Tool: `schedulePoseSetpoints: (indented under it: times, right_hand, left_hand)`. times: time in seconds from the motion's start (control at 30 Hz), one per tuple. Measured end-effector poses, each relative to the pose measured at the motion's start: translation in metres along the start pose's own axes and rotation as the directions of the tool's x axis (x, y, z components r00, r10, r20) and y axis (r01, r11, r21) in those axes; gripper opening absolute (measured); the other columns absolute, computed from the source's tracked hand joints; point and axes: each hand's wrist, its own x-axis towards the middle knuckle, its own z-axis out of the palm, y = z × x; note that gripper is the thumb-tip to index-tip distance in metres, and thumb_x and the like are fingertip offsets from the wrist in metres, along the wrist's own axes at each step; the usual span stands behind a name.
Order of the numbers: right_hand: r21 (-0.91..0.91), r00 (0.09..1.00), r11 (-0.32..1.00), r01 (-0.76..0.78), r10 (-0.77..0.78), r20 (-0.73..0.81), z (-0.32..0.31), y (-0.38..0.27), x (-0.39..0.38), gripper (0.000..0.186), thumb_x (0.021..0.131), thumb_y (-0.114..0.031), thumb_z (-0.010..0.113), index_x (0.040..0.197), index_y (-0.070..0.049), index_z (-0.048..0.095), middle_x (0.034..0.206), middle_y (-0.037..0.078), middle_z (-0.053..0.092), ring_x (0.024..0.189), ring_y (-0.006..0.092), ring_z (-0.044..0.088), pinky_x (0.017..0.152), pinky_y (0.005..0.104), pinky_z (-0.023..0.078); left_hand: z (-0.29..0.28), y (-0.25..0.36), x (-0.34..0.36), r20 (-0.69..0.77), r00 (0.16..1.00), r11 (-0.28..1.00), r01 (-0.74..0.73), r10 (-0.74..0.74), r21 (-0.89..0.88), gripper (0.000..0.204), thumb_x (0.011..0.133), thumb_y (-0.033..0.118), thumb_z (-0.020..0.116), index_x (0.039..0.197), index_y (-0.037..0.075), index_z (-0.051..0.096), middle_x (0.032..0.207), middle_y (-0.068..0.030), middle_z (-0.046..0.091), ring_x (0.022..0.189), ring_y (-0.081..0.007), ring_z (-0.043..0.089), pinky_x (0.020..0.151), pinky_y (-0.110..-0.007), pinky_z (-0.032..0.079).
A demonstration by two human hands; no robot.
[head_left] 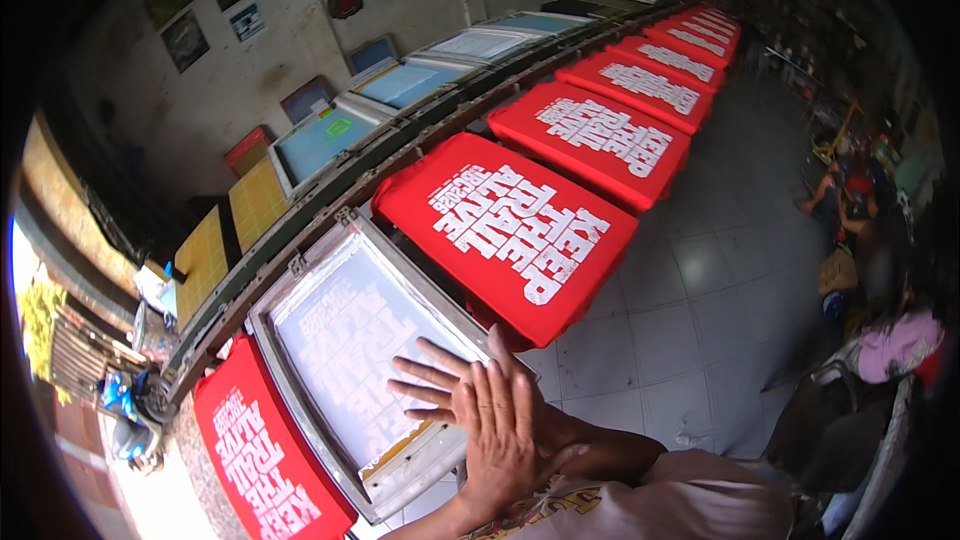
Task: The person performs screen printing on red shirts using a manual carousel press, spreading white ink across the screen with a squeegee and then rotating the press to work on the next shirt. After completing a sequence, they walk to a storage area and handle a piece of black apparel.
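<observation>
In front of me my left hand (497, 445) crosses over my right hand (450, 363). The left fingers are stretched out and lie side by side; the right fingers are spread and point left. Neither hand shows anything held, though the left one hides part of the right palm. Just beyond my fingers is a silk-screen frame (388, 482) with a pale mesh (345, 360) and lettering showing on it. Red fabric with white block lettering, a printed red shirt (505, 230), lies on a board to its right. Another printed red shirt (255, 455) lies to its left.
Several more red printed shirts (595, 140) run in a row along the long rail (270, 265). Other screen frames (330, 145) stand beyond it, near the wall. A tiled floor (680, 310) is on the right, with cluttered items and a pink cloth (900, 345). A motorbike (130, 415) stands far left.
</observation>
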Motion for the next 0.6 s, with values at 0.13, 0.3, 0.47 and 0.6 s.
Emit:
schedulePoseSetpoints:
  times: [0.13,0.3,0.47,0.6]
  right_hand:
    - [0.212,0.998,0.977,-0.014,-0.001,0.07,-0.02,0.002,0.004,0.107,0.09,-0.089,0.019,0.167,-0.016,0.004,0.172,0.023,0.006,0.159,0.0428,0.006,0.126,0.0591,0.02]
    - [0.236,0.979,0.959,-0.154,0.181,-0.096,0.015,0.052,0.02,0.096,0.096,-0.08,0.029,0.167,-0.02,0.006,0.173,0.017,0.002,0.159,0.0396,0.003,0.125,0.0616,0.015]
    - [0.135,0.889,0.911,-0.39,0.411,-0.201,0.011,0.105,0.024,0.097,0.096,-0.08,0.028,0.167,-0.019,0.007,0.173,0.019,0.003,0.159,0.0414,0.004,0.125,0.0607,0.017]
    - [0.078,0.802,0.827,-0.556,0.559,-0.212,0.009,0.134,0.027,0.097,0.096,-0.08,0.027,0.167,-0.018,0.007,0.173,0.02,0.003,0.158,0.0428,0.005,0.124,0.0601,0.019]
  left_hand:
    - [-0.004,-0.013,-0.003,-0.021,1.0,0.989,-0.023,0.02,-0.143,0.11,0.09,0.074,0.055,0.155,-0.011,0.03,0.161,-0.0408,0.022,0.153,-0.0534,0.021,0.123,-0.063,0.014]
    - [-0.032,-0.039,-0.028,-0.205,0.962,0.982,0.161,-0.179,-0.102,0.104,0.094,0.075,0.037,0.162,-0.002,0.023,0.169,-0.0275,0.018,0.157,-0.0461,0.015,0.124,-0.06,0.014]
    - [-0.044,-0.044,-0.062,-0.478,0.684,0.822,0.545,-0.551,-0.169,0.122,0.084,0.089,0.033,0.163,-0.002,0.018,0.17,-0.0268,0.012,0.157,-0.0475,0.01,0.124,-0.059,0.007]
    - [-0.015,-0.039,-0.089,-0.509,0.63,0.771,0.626,-0.586,-0.114,0.123,0.085,0.089,0.029,0.161,-0.006,0.018,0.169,-0.0295,0.013,0.157,-0.0479,0.007,0.125,-0.059,0.002]
